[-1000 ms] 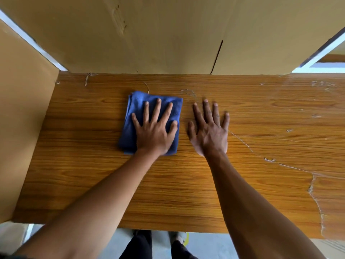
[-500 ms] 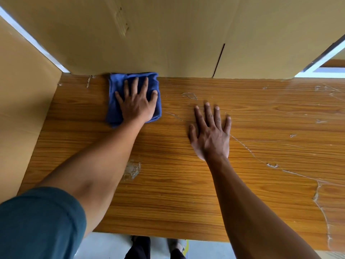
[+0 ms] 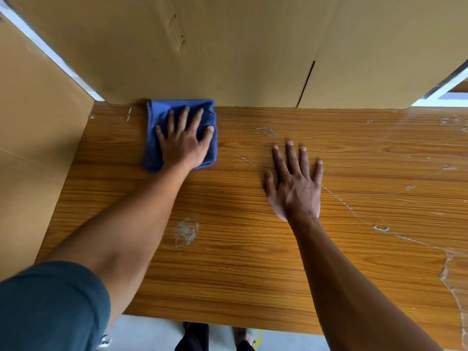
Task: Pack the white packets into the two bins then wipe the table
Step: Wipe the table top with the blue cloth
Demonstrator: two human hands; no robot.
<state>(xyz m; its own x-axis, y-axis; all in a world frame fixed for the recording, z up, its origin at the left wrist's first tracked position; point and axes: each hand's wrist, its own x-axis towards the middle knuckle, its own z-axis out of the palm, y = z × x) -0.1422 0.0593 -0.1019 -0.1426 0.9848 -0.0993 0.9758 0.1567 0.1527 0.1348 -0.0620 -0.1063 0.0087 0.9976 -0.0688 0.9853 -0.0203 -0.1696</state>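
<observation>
Two hands flat, fingers spread | left hand (image 3: 182, 145) still pressing cloth (image 3: 155, 138) | right hand (image 3: 295, 184) unmoved on table (image 3: 253, 262)

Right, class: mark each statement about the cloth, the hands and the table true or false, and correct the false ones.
1. The left hand presses flat on the blue cloth. True.
2. The right hand holds the cloth. False: it rests flat on the bare table, apart from the cloth.
3. The cloth lies at the table's back edge, against the cardboard. True.
4. White packets lie on the table. False: none are in view.
5. The cloth covers the scuff. False: the scuff is nearer, uncovered.
</observation>
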